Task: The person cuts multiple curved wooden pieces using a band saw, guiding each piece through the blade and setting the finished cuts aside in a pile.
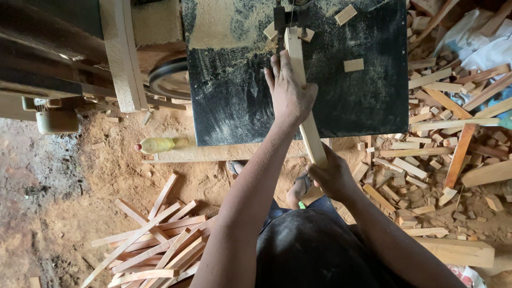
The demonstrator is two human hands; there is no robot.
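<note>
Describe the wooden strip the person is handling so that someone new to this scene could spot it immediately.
Start at the dark saw table. The long wooden strip runs across it to the blade guide. Unlike the loose offcuts nearby, it lies under the left hand, its near end gripped by the right hand.

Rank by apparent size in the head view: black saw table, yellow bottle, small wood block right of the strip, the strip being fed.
1. black saw table
2. wood strip, under the left hand, gripped by the right hand
3. yellow bottle, though it lies lower, farther from the camera
4. small wood block

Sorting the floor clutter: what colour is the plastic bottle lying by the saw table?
Yellow with a red cap, head view.
</note>
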